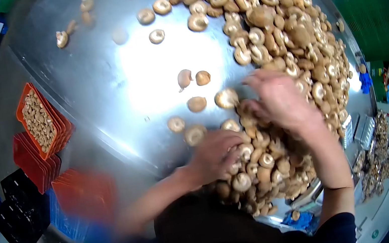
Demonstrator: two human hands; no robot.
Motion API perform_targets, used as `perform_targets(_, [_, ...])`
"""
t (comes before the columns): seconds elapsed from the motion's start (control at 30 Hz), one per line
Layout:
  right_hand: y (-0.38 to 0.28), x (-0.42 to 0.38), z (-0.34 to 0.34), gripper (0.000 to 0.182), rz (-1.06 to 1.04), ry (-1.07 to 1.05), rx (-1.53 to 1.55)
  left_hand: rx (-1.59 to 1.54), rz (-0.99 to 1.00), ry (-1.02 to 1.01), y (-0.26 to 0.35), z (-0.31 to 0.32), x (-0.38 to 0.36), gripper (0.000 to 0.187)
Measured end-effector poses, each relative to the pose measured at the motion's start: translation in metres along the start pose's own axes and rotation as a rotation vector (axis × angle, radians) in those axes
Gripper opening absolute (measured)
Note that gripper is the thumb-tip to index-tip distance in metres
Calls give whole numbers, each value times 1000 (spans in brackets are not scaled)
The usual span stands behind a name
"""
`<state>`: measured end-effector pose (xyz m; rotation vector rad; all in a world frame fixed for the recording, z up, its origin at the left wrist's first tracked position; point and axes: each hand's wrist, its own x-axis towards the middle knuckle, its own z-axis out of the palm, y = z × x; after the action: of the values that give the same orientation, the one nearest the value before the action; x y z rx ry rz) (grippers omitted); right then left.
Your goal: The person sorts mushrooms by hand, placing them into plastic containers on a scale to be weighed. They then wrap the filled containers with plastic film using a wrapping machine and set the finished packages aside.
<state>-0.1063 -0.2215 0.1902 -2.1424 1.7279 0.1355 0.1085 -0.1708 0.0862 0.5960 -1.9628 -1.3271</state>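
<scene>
A large heap of brown shiitake mushrooms (292,34) covers the right side of a shiny metal table (91,82). My left hand (215,155) touches the near part of the heap (264,174), its fingers loosely bent and apart from the thumb. Above and to the right, my right hand (280,100) reaches over the heap's left edge. Its thumb and fingers are spread, slightly blurred, with no mushroom visible between them. Several single mushrooms lie on the metal left of my hands, among them a pale one (226,98) and a brown one (197,104).
Left of the table, a stack of orange baskets (60,123) holds small mushrooms (37,121) on top. Red baskets (33,162) and a blurred orange stack (83,192) stand nearby. More loose mushrooms (145,15) lie toward the far side. Bagged mushrooms (378,158) lie at the right.
</scene>
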Motion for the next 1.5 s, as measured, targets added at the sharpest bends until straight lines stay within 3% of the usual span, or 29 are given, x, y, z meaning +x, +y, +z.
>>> perform_targets(0.07, [-8,44,23,31,-130,134,178,172,-334,213,-17,-75,0,47])
perform_targets(0.1, [-10,65,31,35,-219,224,256,384,-295,428,-46,-117,-5,50])
perform_targets(0.13, [-9,85,37,44,-243,224,253,373,-285,667,-64,-159,8,50])
perform_targets(0.17, [-11,105,37,45,-265,243,285,155,-365,962,-87,-196,18,46])
perform_targets(0.27, [-17,160,30,48,-296,253,397,199,-260,1220,-143,-319,26,52])
perform_targets(0.4, [-12,241,25,49,-372,365,365,215,-329,1257,-219,-404,41,58])
perform_targets(0.5, [-6,303,25,54,-377,443,364,84,-233,1183,-258,-432,78,61])
perform_targets(0.57, [0,345,24,57,-412,517,280,-70,-293,1009,-257,-433,118,60])
perform_targets(0.63, [0,369,22,57,-389,503,197,60,-349,815,-276,-437,154,61])
perform_targets(0.73, [19,403,43,58,-408,560,-35,-28,-209,493,-285,-403,217,58])
perform_targets(0.87, [37,388,44,51,-329,410,121,159,-43,7,-276,-340,269,47])
perform_targets(0.9, [41,374,42,50,-322,386,116,9,-47,-77,-271,-319,274,40])
perform_targets(0.97, [51,338,38,47,-309,341,108,27,-14,-62,-269,-275,267,40])
perform_targets(1.0, [64,322,40,47,-416,372,143,-56,-47,-72,-257,-253,260,40])
perform_targets(1.1, [90,243,40,54,-392,129,195,-335,-157,-75,-221,-178,229,39])
perform_targets(1.17, [101,189,33,59,-395,131,-4,-108,-47,-37,-208,-123,211,38])
perform_targets(1.2, [103,168,29,59,-388,70,-5,-211,-70,-32,-193,-100,204,38])
perform_targets(1.4, [117,45,18,58,-296,19,-101,-131,-263,-109,-104,36,158,83])
perform_targets(1.43, [114,24,12,58,-265,43,-133,-199,-258,-39,-87,57,152,86])
perform_targets(1.47, [110,3,2,60,-172,-60,-71,-203,-231,-74,-72,69,147,86])
perform_targets(1.5, [112,-19,0,60,-164,-12,-99,-205,-198,-106,-58,77,145,86])
